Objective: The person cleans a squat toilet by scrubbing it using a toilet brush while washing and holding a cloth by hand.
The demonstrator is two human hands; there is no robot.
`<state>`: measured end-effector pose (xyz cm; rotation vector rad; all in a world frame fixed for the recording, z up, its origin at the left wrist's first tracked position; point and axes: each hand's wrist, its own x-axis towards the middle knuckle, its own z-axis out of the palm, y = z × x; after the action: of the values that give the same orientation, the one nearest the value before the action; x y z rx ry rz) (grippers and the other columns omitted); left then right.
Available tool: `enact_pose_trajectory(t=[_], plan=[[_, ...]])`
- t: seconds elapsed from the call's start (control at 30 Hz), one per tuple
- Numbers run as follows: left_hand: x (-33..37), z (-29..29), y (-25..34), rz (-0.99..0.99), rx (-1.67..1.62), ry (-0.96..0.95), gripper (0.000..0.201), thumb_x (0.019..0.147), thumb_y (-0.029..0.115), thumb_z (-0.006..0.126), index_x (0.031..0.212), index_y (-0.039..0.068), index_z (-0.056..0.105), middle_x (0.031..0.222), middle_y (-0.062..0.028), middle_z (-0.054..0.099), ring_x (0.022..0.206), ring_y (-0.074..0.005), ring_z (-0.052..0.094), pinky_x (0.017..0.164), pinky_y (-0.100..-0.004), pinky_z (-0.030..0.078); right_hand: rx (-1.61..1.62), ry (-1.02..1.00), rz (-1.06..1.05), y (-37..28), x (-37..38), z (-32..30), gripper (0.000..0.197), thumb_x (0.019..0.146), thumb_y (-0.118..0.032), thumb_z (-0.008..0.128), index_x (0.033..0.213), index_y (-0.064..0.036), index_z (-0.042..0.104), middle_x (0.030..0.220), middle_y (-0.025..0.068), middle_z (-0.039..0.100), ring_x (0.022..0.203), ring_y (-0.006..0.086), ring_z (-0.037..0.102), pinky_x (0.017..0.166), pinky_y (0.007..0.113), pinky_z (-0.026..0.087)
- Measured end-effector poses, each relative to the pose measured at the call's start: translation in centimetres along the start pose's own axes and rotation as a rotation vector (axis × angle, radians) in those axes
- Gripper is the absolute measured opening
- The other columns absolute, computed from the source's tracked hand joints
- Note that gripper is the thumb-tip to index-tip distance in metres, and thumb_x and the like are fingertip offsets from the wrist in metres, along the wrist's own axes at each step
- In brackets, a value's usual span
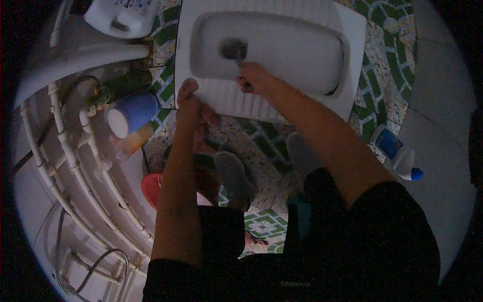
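Note:
My right hand (255, 78) is closed round the handle of a toilet brush. The dark round brush head (233, 49) sits over the bowl of a white squat toilet (353, 65), toward its left end; its bristles look blurred. Over the toilet's near left corner, my left hand (189, 106) is closed on a crumpled pinkish-brown cloth (209, 117). Part of the cloth shows above the fist, and more hangs down beside the wrist. The light is dim, so the left fingers are hard to make out.
Left of the toilet stand a white jug (122, 19), a thick white pipe (95, 60), a green bottle (128, 84) and a blue tub (135, 113). Thin pipes (73, 158) run along the left wall. A red basin (150, 190) is beside my left forearm. A blue-capped bottle (405, 165) lies right.

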<state>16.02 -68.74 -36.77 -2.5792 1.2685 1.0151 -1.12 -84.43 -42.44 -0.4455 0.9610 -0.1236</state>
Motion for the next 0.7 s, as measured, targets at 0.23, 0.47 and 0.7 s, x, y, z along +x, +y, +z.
enact_pose_trajectory(t=[0.23, 0.47, 0.7], plan=[[0.5, -0.4, 0.5, 0.042, 0.07, 0.016, 0.027, 0.083, 0.024, 0.046, 0.091, 0.0, 0.056, 0.086, -0.0184, 0.061, 0.081, -0.0319, 0.062, 0.065, -0.0409, 0.048, -0.088, -0.123, -0.351, -1.4, -1.1, 0.4, 0.011, 0.078, -0.008, 0.045, 0.068, -0.0049, 0.047, 0.06, 0.0058, 0.047, 0.047, 0.0134, 0.043, 0.043, 0.028, 0.04], [-0.2, -1.1, -0.3, 0.025, 0.143, -0.018, 0.026, 0.082, 0.023, 0.047, 0.091, 0.0, 0.056, 0.086, -0.0183, 0.061, 0.081, -0.0321, 0.061, 0.066, -0.0409, 0.048, 0.819, 0.213, -0.036, -3.8, -7.0, 7.2, 0.009, 0.076, -0.001, 0.04, 0.068, -0.0046, 0.042, 0.058, 0.0046, 0.041, 0.047, 0.0132, 0.039, 0.043, 0.027, 0.035], [-0.1, -0.6, 0.2, 0.06, 0.154, -0.034, 0.026, 0.081, 0.023, 0.048, 0.091, 0.0, 0.056, 0.086, -0.0183, 0.061, 0.081, -0.0322, 0.061, 0.066, -0.0408, 0.048, 0.03, 0.057, 0.066, -1.9, -2.1, 1.7, 0.009, 0.076, -0.002, 0.043, 0.083, -0.0017, 0.048, 0.06, 0.0065, 0.046, 0.049, 0.017, 0.045, 0.045, 0.032, 0.039]])
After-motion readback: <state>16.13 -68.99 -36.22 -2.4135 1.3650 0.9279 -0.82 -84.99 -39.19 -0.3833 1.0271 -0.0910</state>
